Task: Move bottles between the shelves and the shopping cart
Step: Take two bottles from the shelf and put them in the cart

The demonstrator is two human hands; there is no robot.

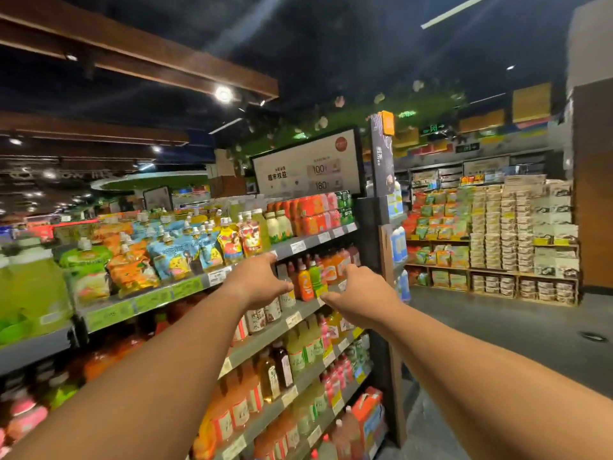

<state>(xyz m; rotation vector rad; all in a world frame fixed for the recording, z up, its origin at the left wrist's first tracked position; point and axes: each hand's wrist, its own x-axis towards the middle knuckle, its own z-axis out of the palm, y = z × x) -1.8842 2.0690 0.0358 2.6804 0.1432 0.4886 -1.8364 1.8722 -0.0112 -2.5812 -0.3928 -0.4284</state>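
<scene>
This is a supermarket aisle. Tiered grey shelves (265, 340) carry rows of drink bottles (305, 283) and spouted juice pouches (179, 257), with price tags (297, 247) clipped along each shelf edge. A framed promotional sign (308, 164) stands on top of the unit, and across the floor, stacked packaged goods (497, 234) fill wooden display racks under dark ceiling spotlights (223, 93).
</scene>
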